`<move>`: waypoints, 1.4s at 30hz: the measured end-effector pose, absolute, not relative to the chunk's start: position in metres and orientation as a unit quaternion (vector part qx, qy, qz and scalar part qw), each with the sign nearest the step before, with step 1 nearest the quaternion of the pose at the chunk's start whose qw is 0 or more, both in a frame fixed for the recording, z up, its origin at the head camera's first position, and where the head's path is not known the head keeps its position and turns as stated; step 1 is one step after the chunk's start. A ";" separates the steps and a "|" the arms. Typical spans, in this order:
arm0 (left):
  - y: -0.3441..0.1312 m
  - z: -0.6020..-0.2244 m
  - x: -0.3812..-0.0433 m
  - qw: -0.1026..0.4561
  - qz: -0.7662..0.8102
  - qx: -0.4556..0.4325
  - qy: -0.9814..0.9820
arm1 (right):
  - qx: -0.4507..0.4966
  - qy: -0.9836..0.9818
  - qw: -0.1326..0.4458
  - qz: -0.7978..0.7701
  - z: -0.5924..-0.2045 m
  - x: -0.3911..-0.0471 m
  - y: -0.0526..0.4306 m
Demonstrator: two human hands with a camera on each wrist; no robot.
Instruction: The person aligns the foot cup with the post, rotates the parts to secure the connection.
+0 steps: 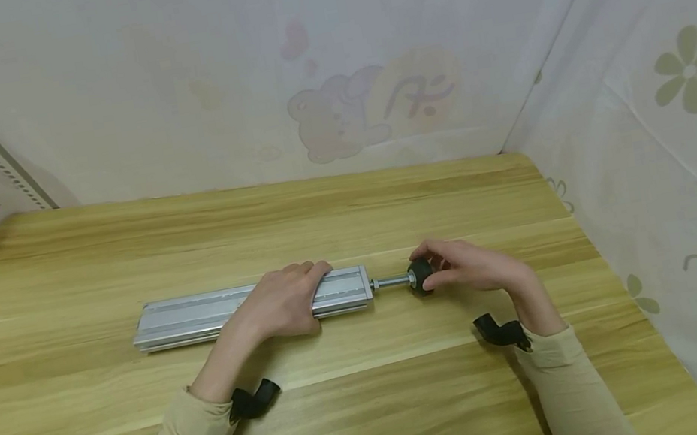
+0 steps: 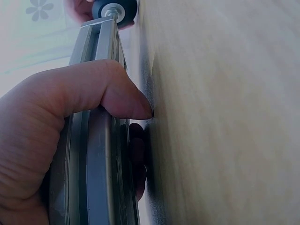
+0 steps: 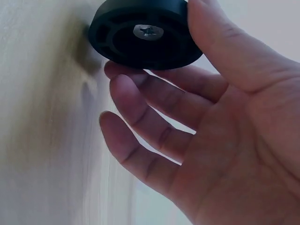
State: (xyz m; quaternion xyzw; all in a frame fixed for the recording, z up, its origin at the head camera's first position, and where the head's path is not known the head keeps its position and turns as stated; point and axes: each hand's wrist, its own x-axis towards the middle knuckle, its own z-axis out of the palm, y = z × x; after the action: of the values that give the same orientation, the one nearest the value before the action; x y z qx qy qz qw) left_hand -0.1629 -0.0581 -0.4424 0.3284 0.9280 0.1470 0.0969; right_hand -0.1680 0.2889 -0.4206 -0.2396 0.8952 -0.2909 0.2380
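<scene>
A silver aluminium profile point(image 1: 187, 321) lies lengthwise on the table. Across its top, near the right end, my left hand point(image 1: 280, 303) grips it; in the left wrist view the thumb point(image 2: 126, 101) bends over one edge. From the profile's right end a threaded rod point(image 1: 393, 282) with a nut sticks out, carrying a round black levelling foot point(image 1: 423, 278). My right hand point(image 1: 479, 267) holds that foot between thumb and fingertips. The right wrist view shows the foot's ribbed underside point(image 3: 140, 58) with a cross-slotted screw point(image 3: 148, 32) in its centre; the other fingers are loosely bent.
The wood-grain table point(image 1: 379, 410) extends around the profile, with rounded back corners. Pale printed cloth point(image 1: 164, 87) hangs behind it and at both sides. Black bent pieces point(image 1: 256, 399) stick out at both sleeve cuffs, low over the table.
</scene>
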 end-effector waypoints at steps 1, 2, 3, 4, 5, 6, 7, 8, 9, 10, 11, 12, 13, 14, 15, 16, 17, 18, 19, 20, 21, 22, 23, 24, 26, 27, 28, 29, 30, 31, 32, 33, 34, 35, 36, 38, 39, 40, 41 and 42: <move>-0.058 -0.442 -0.163 0.097 0.147 0.329 0.928 | -0.242 0.895 0.242 -0.286 -0.420 -0.168 0.289; -0.058 -0.442 -0.163 0.097 0.147 0.329 0.928 | -0.245 0.895 0.245 -0.282 -0.420 -0.168 0.290; -0.058 -0.442 -0.163 0.097 0.147 0.328 0.928 | -0.249 0.895 0.246 -0.278 -0.420 -0.168 0.290; -0.058 -0.442 -0.163 0.098 0.147 0.328 0.928 | -0.250 0.894 0.247 -0.276 -0.420 -0.168 0.290; -0.058 -0.442 -0.162 0.099 0.147 0.328 0.928 | -0.249 0.894 0.248 -0.277 -0.419 -0.168 0.290; -0.058 -0.442 -0.162 0.100 0.147 0.327 0.928 | -0.247 0.894 0.249 -0.280 -0.419 -0.168 0.290; -0.058 -0.442 -0.162 0.100 0.148 0.327 0.928 | -0.245 0.892 0.249 -0.286 -0.419 -0.168 0.290; -0.058 -0.442 -0.162 0.101 0.147 0.326 0.928 | -0.241 0.890 0.250 -0.295 -0.419 -0.168 0.290; -0.058 -0.442 -0.162 0.101 0.148 0.326 0.928 | -0.236 0.888 0.251 -0.303 -0.418 -0.168 0.289; -0.058 -0.442 -0.162 0.101 0.148 0.327 0.928 | -0.232 0.886 0.251 -0.313 -0.418 -0.168 0.289; -0.058 -0.442 -0.162 0.101 0.148 0.327 0.928 | -0.228 0.885 0.250 -0.319 -0.418 -0.168 0.288; -0.058 -0.442 -0.162 0.101 0.148 0.328 0.928 | -0.225 0.883 0.250 -0.326 -0.419 -0.168 0.287; -0.058 -0.442 -0.162 0.100 0.148 0.329 0.927 | -0.224 0.883 0.248 -0.331 -0.420 -0.168 0.287; -0.058 -0.442 -0.162 0.099 0.148 0.329 0.927 | -0.222 0.882 0.247 -0.333 -0.420 -0.168 0.285; -0.058 -0.442 -0.162 0.098 0.149 0.330 0.927 | -0.225 0.884 0.242 -0.331 -0.421 -0.168 0.285; -0.058 -0.442 -0.162 0.097 0.148 0.330 0.927 | -0.228 0.885 0.238 -0.328 -0.422 -0.168 0.284; -0.058 -0.443 -0.162 0.096 0.148 0.330 0.927 | -0.228 0.886 0.236 -0.327 -0.423 -0.168 0.283; -0.058 -0.443 -0.163 0.095 0.148 0.330 0.927 | -0.229 0.887 0.232 -0.326 -0.423 -0.169 0.283; -0.058 -0.443 -0.163 0.095 0.148 0.330 0.927 | -0.229 0.888 0.230 -0.325 -0.424 -0.169 0.282; -0.058 -0.443 -0.163 0.095 0.149 0.330 0.928 | -0.229 0.889 0.228 -0.324 -0.424 -0.169 0.282; -0.058 -0.443 -0.163 0.095 0.149 0.330 0.928 | -0.231 0.890 0.227 -0.322 -0.425 -0.169 0.282; -0.058 -0.443 -0.163 0.095 0.149 0.330 0.927 | -0.230 0.890 0.227 -0.322 -0.425 -0.169 0.282; -0.058 -0.443 -0.163 0.096 0.149 0.330 0.927 | -0.228 0.890 0.229 -0.322 -0.425 -0.170 0.283; -0.058 -0.443 -0.163 0.096 0.149 0.330 0.927 | -0.230 0.891 0.231 -0.317 -0.425 -0.169 0.284; -0.058 -0.443 -0.163 0.097 0.149 0.329 0.927 | -0.233 0.891 0.237 -0.308 -0.423 -0.169 0.286; -0.058 -0.442 -0.163 0.097 0.149 0.329 0.927 | -0.234 0.891 0.243 -0.303 -0.421 -0.168 0.287; -0.058 -0.442 -0.163 0.097 0.149 0.329 0.927 | -0.235 0.891 0.250 -0.298 -0.420 -0.168 0.288; -0.058 -0.442 -0.163 0.098 0.149 0.329 0.928 | -0.236 0.891 0.256 -0.292 -0.418 -0.167 0.290; -0.058 -0.442 -0.163 0.097 0.149 0.329 0.928 | -0.238 0.891 0.261 -0.286 -0.417 -0.167 0.291; -0.058 -0.442 -0.163 0.098 0.149 0.328 0.928 | -0.239 0.890 0.266 -0.284 -0.416 -0.167 0.291; -0.058 -0.442 -0.163 0.098 0.150 0.328 0.928 | -0.240 0.889 0.271 -0.282 -0.416 -0.167 0.292; -0.058 -0.442 -0.163 0.097 0.149 0.328 0.928 | -0.242 0.887 0.274 -0.281 -0.415 -0.166 0.293; -0.059 -0.442 -0.163 0.097 0.150 0.328 0.928 | -0.243 0.887 0.275 -0.281 -0.415 -0.166 0.293; -0.059 -0.442 -0.163 0.097 0.150 0.328 0.928 | -0.244 0.886 0.275 -0.283 -0.415 -0.166 0.293; -0.059 -0.442 -0.163 0.097 0.149 0.328 0.928 | -0.245 0.885 0.273 -0.288 -0.415 -0.166 0.293; -0.059 -0.442 -0.163 0.095 0.149 0.330 0.928 | -0.238 0.880 0.269 -0.309 -0.415 -0.166 0.292; -0.059 -0.443 -0.163 0.094 0.148 0.331 0.927 | -0.235 0.879 0.266 -0.319 -0.415 -0.166 0.292; -0.059 -0.443 -0.163 0.093 0.148 0.331 0.927 | -0.232 0.878 0.261 -0.327 -0.416 -0.166 0.291; -0.059 -0.443 -0.163 0.092 0.148 0.332 0.927 | -0.229 0.878 0.255 -0.335 -0.417 -0.167 0.291; -0.059 -0.444 -0.163 0.091 0.148 0.333 0.927 | -0.227 0.878 0.249 -0.340 -0.418 -0.167 0.290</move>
State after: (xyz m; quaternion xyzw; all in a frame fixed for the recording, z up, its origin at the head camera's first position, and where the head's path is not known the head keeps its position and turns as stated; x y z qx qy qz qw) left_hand -0.1632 -0.0591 -0.4435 0.3329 0.9268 0.1478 0.0910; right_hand -0.1673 0.2898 -0.4177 -0.2272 0.8779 -0.3400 0.2492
